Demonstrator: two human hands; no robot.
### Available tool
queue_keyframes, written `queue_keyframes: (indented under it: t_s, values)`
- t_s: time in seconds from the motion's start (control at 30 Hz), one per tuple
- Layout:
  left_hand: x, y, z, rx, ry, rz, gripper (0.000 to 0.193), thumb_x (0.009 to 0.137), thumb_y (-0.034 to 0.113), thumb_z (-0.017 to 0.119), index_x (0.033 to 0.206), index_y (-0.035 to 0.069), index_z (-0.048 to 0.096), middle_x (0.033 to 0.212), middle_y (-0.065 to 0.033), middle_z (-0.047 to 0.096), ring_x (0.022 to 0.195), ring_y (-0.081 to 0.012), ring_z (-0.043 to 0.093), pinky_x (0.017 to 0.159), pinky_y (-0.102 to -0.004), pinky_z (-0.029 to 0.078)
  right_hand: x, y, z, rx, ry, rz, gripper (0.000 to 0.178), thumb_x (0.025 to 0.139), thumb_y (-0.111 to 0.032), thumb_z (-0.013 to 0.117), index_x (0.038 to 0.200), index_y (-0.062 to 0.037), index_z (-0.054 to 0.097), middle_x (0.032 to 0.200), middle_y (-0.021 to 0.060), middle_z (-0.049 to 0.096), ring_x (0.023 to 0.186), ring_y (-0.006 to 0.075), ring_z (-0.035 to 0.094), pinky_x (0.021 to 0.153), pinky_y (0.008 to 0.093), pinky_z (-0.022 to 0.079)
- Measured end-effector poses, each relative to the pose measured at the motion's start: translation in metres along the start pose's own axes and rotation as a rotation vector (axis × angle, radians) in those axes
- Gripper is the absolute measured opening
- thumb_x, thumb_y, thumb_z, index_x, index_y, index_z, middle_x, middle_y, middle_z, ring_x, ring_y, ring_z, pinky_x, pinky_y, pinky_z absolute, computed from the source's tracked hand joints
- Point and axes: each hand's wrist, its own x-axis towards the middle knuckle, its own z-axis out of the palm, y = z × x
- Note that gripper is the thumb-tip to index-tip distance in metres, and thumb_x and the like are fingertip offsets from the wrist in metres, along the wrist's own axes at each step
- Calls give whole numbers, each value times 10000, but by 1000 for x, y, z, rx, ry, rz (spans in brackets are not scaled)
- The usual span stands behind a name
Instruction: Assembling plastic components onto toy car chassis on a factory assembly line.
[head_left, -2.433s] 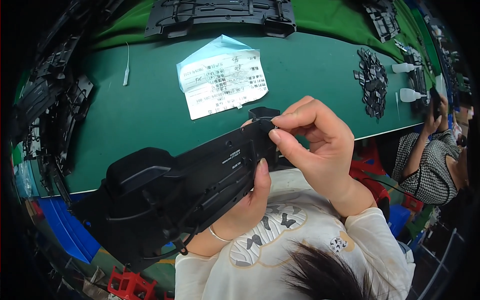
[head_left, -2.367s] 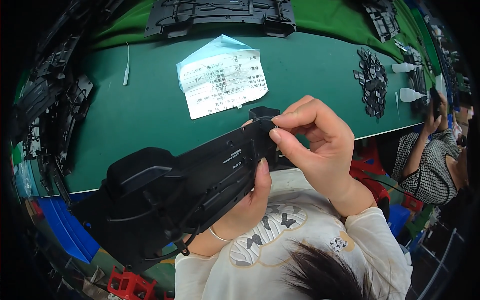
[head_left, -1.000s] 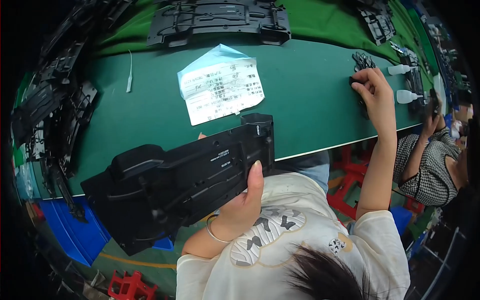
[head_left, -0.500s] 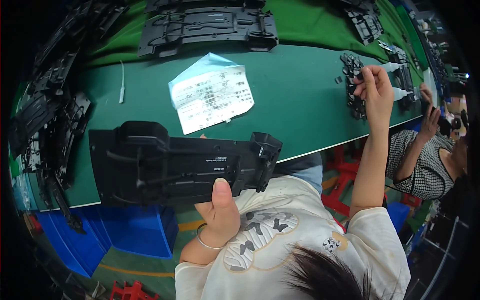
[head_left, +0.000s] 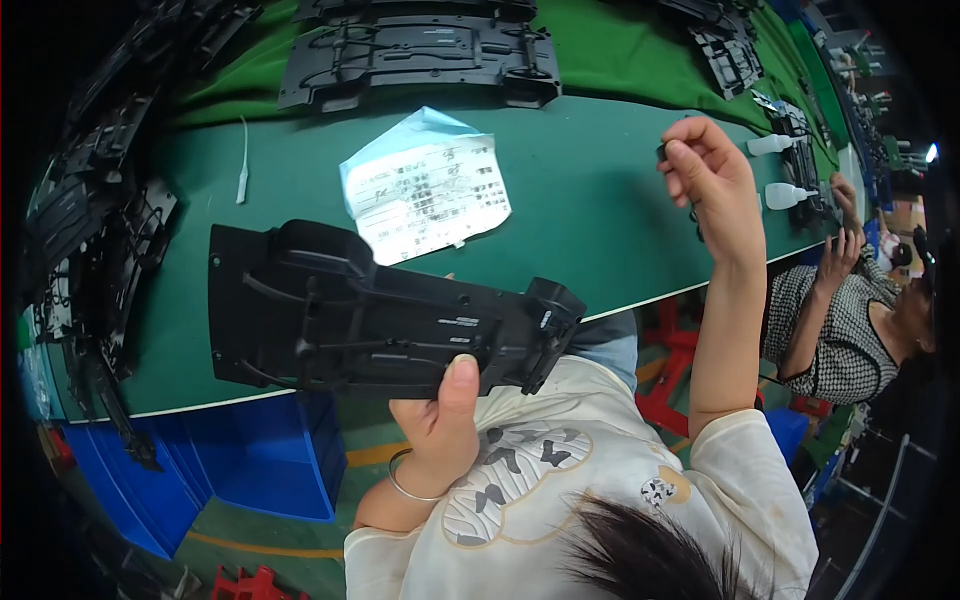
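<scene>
One long green worktop (head_left: 590,190) stretches in front of us, with bright green cloth (head_left: 640,65) along its far side. Two blue bins (head_left: 275,470) sit below its near edge, to our left. We hold a long black panel (head_left: 395,322) up over that near edge. Another black panel (head_left: 425,65) like it lies on the cloth. Past ours, a white paper (head_left: 430,200) lies on the worktop. Our left hand (head_left: 440,435) grips the panel, thumb on top, most of its fingers hidden underneath. Our right hand (head_left: 718,190) is up, left of two white bottles (head_left: 785,195). Its thumb and finger pinch a tiny dark piece (head_left: 661,151).
</scene>
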Motion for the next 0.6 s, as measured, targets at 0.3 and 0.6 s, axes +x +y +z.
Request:
queue_keyframes:
  t_s: [0.3,0.6]
  values:
    - [-10,-5,-2,-17,50,81,302,771,81,453,1055,-16,421,1045,-83,458,930,-143,448,840,-288,346,-6,-15,70,106,-298,32,58,756,-44,498,809,-25,512,675,22,525,545,58,491,482,159,388]
    - [-7,-4,0,-27,79,82,222,779,111,483,978,15,459,941,-38,489,845,-106,455,781,-250,361,-5,-11,101,-149,-284,-199,106,716,-5,526,820,6,511,679,33,526,580,86,504,546,193,412]
